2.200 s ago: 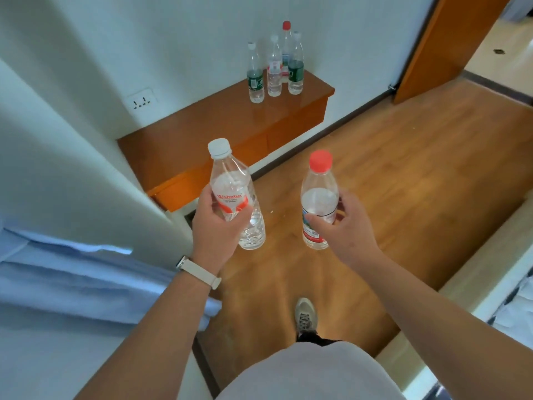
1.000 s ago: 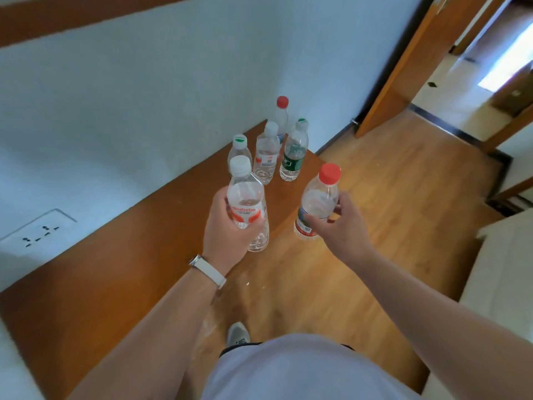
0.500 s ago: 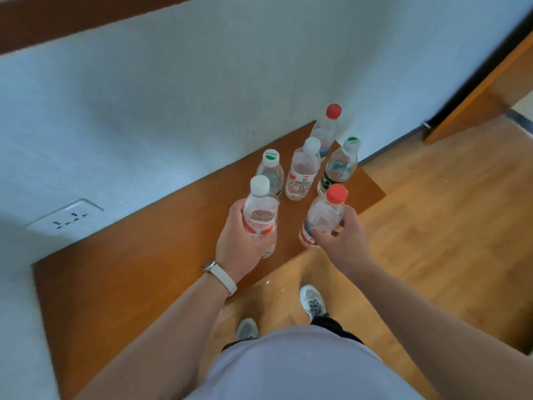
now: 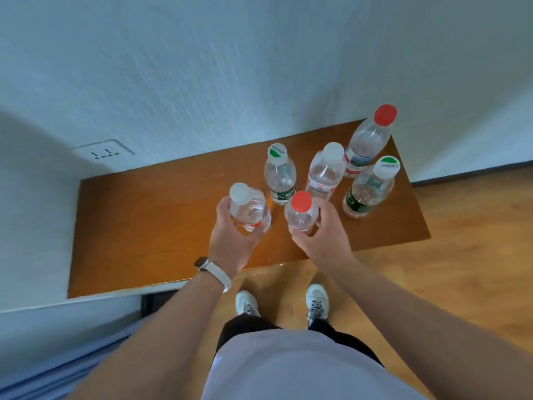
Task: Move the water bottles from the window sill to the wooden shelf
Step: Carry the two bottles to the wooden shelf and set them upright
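Squarely over the wooden shelf, near its front edge, two bottles are held upright: the left hand has its grip wrapped round the white-capped bottle, and the right hand has its grip round the red-capped bottle. Their bases are hidden. Four more bottles stand toward the far right corner.

Soft, even light fills the room, cool on the white wall. The wall's texture smears with motion blur, the wooden shelf shines warmly, and straight edges bow toward the corners.
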`<action>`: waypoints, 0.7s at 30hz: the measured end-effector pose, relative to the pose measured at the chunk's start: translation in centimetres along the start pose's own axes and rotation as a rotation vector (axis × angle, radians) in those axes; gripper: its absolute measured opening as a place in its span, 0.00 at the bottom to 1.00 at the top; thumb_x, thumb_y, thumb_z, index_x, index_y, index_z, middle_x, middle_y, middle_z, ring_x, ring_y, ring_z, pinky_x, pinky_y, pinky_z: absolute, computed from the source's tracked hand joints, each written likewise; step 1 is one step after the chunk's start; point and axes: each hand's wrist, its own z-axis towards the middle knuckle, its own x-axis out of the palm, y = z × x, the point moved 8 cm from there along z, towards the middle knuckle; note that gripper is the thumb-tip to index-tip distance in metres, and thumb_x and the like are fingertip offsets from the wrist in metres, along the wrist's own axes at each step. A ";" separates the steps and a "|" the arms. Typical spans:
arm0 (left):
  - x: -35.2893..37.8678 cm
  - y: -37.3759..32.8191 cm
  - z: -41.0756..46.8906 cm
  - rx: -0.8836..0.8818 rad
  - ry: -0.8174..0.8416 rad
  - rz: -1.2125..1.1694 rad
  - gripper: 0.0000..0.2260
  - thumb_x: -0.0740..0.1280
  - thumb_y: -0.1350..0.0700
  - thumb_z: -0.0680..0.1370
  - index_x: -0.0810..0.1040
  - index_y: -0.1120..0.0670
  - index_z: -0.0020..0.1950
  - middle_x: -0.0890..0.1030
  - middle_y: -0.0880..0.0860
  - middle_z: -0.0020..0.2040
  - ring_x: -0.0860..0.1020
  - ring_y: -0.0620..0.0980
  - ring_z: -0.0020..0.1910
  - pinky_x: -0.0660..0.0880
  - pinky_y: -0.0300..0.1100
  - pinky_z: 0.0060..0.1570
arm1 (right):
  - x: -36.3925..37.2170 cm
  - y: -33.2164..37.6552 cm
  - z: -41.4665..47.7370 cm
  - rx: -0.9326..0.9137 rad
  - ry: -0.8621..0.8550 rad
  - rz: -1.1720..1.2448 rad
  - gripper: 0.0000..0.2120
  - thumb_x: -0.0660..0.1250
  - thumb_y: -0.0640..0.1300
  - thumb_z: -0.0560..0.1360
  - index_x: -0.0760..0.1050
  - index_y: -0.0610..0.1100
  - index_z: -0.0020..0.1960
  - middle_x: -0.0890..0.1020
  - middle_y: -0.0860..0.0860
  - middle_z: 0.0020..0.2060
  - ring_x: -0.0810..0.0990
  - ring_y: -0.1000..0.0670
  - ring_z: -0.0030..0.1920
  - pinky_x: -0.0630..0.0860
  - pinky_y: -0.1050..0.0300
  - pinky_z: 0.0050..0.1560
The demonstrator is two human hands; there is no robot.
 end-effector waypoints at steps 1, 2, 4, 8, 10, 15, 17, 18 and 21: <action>0.0 0.3 -0.3 -0.026 -0.022 -0.013 0.36 0.79 0.50 0.70 0.63 0.50 0.71 0.77 0.47 0.60 0.79 0.47 0.55 0.81 0.40 0.50 | 0.3 0.2 0.2 -0.022 0.009 0.002 0.30 0.76 0.54 0.66 0.64 0.59 0.62 0.73 0.64 0.52 0.70 0.66 0.56 0.67 0.79 0.47; 0.1 0.5 -0.7 -0.054 -0.034 -0.028 0.36 0.78 0.50 0.70 0.63 0.50 0.72 0.78 0.49 0.61 0.79 0.48 0.56 0.81 0.44 0.52 | 0.4 0.3 0.4 -0.037 0.019 0.006 0.30 0.77 0.53 0.67 0.65 0.58 0.63 0.73 0.64 0.53 0.70 0.66 0.56 0.65 0.80 0.49; 0.3 0.7 -1.1 -0.100 -0.036 -0.048 0.35 0.78 0.49 0.71 0.63 0.50 0.72 0.78 0.49 0.61 0.79 0.48 0.58 0.81 0.49 0.54 | 0.5 0.4 0.6 -0.057 0.053 0.009 0.32 0.77 0.53 0.68 0.64 0.59 0.65 0.73 0.63 0.55 0.70 0.68 0.57 0.64 0.81 0.50; -0.4 0.5 -2.1 -0.142 -0.061 -0.036 0.35 0.77 0.46 0.71 0.63 0.48 0.73 0.76 0.47 0.66 0.74 0.46 0.64 0.75 0.43 0.61 | 0.4 -0.1 0.3 -0.061 0.144 -0.015 0.36 0.75 0.56 0.69 0.60 0.58 0.71 0.71 0.64 0.61 0.68 0.69 0.60 0.63 0.79 0.52; -1.0 0.3 -2.8 -0.159 -0.092 0.003 0.36 0.76 0.43 0.72 0.62 0.47 0.74 0.73 0.47 0.70 0.72 0.44 0.66 0.71 0.39 0.60 | 0.2 -0.4 0.1 -0.052 0.159 -0.018 0.37 0.74 0.58 0.69 0.58 0.59 0.72 0.69 0.65 0.62 0.65 0.71 0.61 0.64 0.75 0.56; -2.3 0.8 -5.6 -0.164 -0.097 0.143 0.28 0.70 0.42 0.76 0.65 0.46 0.74 0.67 0.46 0.75 0.67 0.46 0.71 0.70 0.46 0.65 | -0.2 -2.0 -0.6 -0.014 0.175 -0.089 0.36 0.71 0.59 0.72 0.60 0.53 0.74 0.70 0.56 0.68 0.68 0.57 0.67 0.65 0.62 0.62; -2.8 0.8 -6.9 -0.135 -0.070 0.207 0.23 0.69 0.43 0.77 0.70 0.47 0.70 0.66 0.45 0.75 0.67 0.46 0.71 0.71 0.45 0.63 | -0.6 -2.5 -0.9 0.012 0.148 -0.161 0.36 0.71 0.59 0.72 0.60 0.50 0.74 0.70 0.53 0.69 0.69 0.53 0.68 0.66 0.60 0.60; -3.0 0.7 -7.5 -0.114 -0.056 0.248 0.21 0.69 0.44 0.77 0.73 0.48 0.69 0.66 0.46 0.75 0.67 0.47 0.71 0.70 0.44 0.62 | -1.0 -2.5 -1.2 0.011 0.130 -0.196 0.35 0.70 0.59 0.72 0.61 0.49 0.73 0.70 0.52 0.69 0.70 0.51 0.68 0.67 0.58 0.60; -3.8 0.4 -9.4 -0.027 -0.029 0.356 0.19 0.71 0.49 0.77 0.76 0.51 0.67 0.69 0.49 0.74 0.67 0.52 0.72 0.66 0.45 0.64 | -1.4 -2.1 -2.2 -0.040 0.088 -0.307 0.30 0.68 0.58 0.74 0.66 0.47 0.71 0.74 0.51 0.64 0.73 0.51 0.64 0.70 0.58 0.55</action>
